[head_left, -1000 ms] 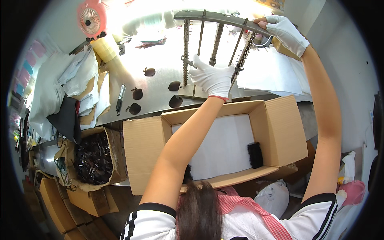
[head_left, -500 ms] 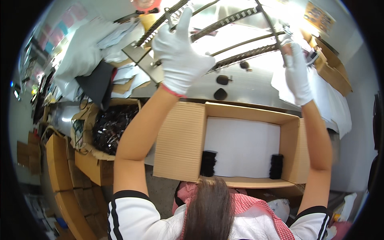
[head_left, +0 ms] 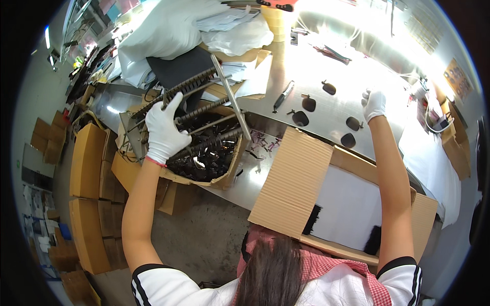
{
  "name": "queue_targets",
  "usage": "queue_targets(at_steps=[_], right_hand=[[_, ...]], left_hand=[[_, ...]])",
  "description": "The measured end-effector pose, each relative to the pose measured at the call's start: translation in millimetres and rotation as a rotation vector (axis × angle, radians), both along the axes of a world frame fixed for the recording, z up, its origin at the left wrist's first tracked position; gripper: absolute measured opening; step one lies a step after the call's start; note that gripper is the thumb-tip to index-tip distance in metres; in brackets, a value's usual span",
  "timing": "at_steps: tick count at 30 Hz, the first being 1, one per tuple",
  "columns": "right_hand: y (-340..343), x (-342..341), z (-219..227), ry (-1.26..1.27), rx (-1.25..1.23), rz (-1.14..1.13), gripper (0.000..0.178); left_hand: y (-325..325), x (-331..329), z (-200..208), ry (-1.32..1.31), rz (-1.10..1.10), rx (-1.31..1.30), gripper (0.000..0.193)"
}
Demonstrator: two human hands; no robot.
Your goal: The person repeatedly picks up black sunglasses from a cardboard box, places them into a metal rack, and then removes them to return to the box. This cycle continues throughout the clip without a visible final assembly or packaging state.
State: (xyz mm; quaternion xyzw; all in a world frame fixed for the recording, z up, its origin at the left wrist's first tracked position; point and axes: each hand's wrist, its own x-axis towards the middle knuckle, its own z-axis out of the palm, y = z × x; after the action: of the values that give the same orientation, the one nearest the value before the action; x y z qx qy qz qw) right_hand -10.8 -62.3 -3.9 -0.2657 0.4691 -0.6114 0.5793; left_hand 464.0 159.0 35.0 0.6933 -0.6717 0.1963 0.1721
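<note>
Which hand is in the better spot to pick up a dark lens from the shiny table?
Probably the right hand: it's over the shiny table, close to the nearest dark lens, and I see nothing in it. The left hand is farther left, holding the metal rack.

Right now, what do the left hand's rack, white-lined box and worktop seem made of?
Rack: probably metal, dull and dark, its end bar paler and catching light. Box: matte brown cardboard, its flap visibly ribbed. Worktop: likely steel, smooth, with blurred bright reflections.
</note>
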Motion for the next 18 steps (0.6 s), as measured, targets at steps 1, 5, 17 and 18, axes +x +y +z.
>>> queue_targets(at_steps=[1, 5, 17, 18], right_hand=[[2.1, 20.4, -1.4, 0.075, 0.040, 0.039, 0.027], [39.7, 124.7, 17.4, 0.401, -0.128, 0.811, 0.030], [75.8, 201.2, 37.7, 1.102, -0.412, 0.761, 0.020], [77.0, 201.3, 34.5, 1.097, -0.395, 0.749, 0.021]], left_hand=[[6.2, 4.4, -4.8, -0.031, -0.084, -0.058, 0.095], [19.3, -3.6, -16.0, -0.020, -0.198, 0.006, 0.092], [24.8, -15.9, -9.3, -0.117, -0.336, -0.054, 0.089], [24.3, -13.9, -9.8, -0.095, -0.351, -0.043, 0.089]])
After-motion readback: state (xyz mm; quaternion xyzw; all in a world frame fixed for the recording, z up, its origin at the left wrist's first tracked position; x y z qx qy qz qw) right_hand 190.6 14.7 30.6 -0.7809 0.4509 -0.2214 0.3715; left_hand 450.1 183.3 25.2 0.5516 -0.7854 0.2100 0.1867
